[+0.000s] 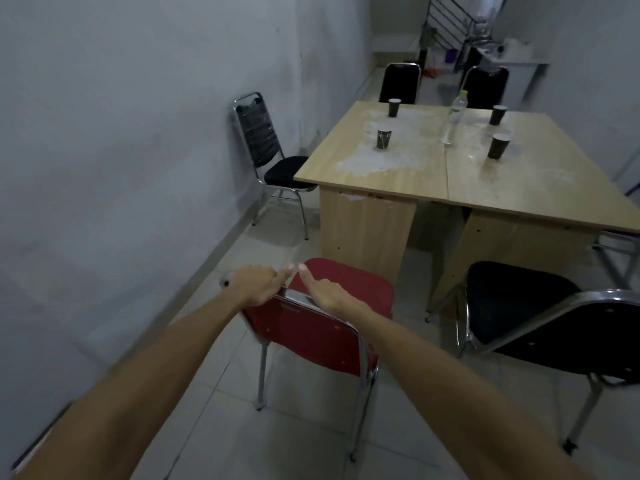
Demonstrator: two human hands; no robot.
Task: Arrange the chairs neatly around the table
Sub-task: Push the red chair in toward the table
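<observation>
A red chair (311,334) with a chrome frame stands in front of me, facing the near side of the light wooden table (519,188). My left hand (256,282) and my right hand (325,292) both grip the top rail of its backrest, thumbs pointing toward each other. A black chair (540,323) stands to the right, its seat near the table's near edge. Another black chair (266,147) sits at the table's left end by the wall. Two black chairs (400,83) (485,86) stand at the far side.
Several dark paper cups (383,138) and a clear water bottle (453,119) stand on the table, with a whitish stain on its top. A grey wall (121,133) runs close on the left. A staircase railing (450,26) and clutter lie at the back.
</observation>
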